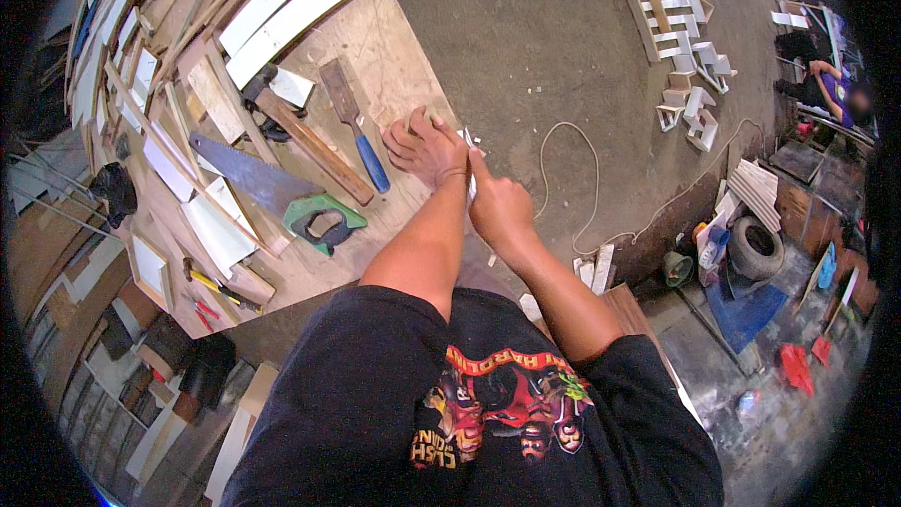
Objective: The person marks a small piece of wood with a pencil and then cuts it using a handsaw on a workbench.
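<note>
My left hand (427,147) rests on the plywood sheet (385,47) near its right edge, fingers bent and slightly apart; nothing shows in its grasp. Beside its wrist, my right hand (502,208) is closed round a thin white pointed thing (470,161), the index finger stretched along it. Its exact kind is too small to tell. Nearest my left hand lies a chisel (369,161) with a blue handle. Farther left are a wooden-handled hammer (314,145) and a handsaw (253,178) with a green and black grip.
White and bare wood strips (314,14) crowd the far left. Pliers (206,314) lie at the near left corner. White wooden frames (671,28) stand on the floor at far right, and a pale cord (598,178) loops nearer. A tyre (754,249) and a person (831,94) are farther right.
</note>
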